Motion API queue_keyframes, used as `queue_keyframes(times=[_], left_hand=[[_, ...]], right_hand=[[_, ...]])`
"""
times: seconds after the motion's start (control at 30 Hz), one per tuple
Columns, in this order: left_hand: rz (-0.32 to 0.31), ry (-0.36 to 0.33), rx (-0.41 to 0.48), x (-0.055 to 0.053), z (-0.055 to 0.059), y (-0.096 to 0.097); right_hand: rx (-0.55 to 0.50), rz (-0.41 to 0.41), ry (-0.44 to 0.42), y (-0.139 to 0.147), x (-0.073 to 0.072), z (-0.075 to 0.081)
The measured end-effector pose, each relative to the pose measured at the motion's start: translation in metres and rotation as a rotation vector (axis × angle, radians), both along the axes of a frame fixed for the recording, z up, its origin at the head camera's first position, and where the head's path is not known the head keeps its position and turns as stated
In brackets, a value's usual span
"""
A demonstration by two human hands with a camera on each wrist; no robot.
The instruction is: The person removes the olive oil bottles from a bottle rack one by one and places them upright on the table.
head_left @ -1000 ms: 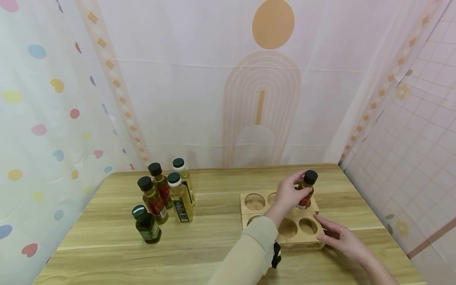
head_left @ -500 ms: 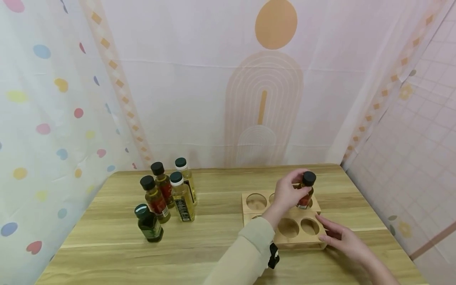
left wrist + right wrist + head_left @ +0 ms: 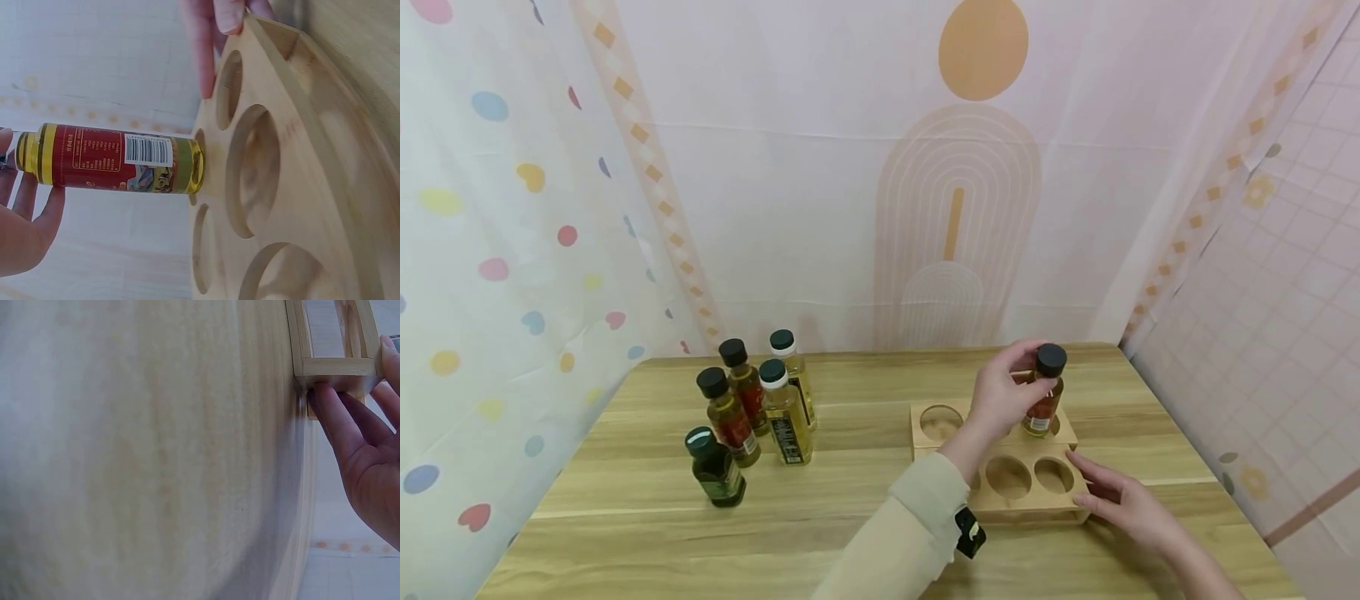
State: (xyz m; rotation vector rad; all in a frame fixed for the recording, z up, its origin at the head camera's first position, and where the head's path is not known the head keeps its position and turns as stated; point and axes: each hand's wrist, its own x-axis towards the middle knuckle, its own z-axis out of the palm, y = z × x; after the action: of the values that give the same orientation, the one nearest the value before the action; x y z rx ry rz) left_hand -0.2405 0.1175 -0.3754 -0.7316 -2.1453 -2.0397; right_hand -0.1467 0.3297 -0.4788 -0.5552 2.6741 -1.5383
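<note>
My left hand [image 3: 1002, 398] grips a small oil bottle [image 3: 1043, 410] high up, near its black cap. A red label with a barcode wraps this bottle, and golden oil shows at its base. In the left wrist view the bottle's base [image 3: 195, 165] is right over a back hole at the right end of a two-tier wooden bottle rack [image 3: 1030, 498]. With thumb and fingers, my right hand [image 3: 1126, 504] holds the right end of the rack's front tier. The right wrist view shows those fingers [image 3: 337, 419] against the rack's end panel [image 3: 337, 383].
To the left on the wooden table [image 3: 625, 550] stand two red-labelled bottles [image 3: 730, 429] with black caps, two clear oil bottles [image 3: 787, 429] with green caps, and a short dark green bottle [image 3: 718, 479]. A patterned curtain [image 3: 805, 208] hangs behind the table.
My left hand has raised the bottle slightly, so its base now shows above the rack's back hole. The right hand stays at the rack's end. The head view has shifted a little.
</note>
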Motion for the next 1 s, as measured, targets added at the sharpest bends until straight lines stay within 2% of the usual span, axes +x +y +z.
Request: queue_keyframes(times=[0.2, 0.43, 0.73, 1.0], left_hand=[[-0.028, 0.037, 0.007, 0.004, 0.006, -0.008], [-0.05, 0.033, 0.028, 0.01, 0.004, -0.02], [0.018, 0.026, 0.024, 0.015, 0.005, -0.041], [0.053, 0.011, 0.051, 0.018, 0.01, -0.069]], right_hand=[[-0.009, 0.002, -0.024, -0.001, 0.0, 0.001], [-0.011, -0.01, -0.041, -0.001, 0.001, 0.003], [-0.01, -0.015, -0.029, 0.0, 0.001, 0.002], [-0.016, 0.001, -0.016, 0.0, 0.001, 0.001]])
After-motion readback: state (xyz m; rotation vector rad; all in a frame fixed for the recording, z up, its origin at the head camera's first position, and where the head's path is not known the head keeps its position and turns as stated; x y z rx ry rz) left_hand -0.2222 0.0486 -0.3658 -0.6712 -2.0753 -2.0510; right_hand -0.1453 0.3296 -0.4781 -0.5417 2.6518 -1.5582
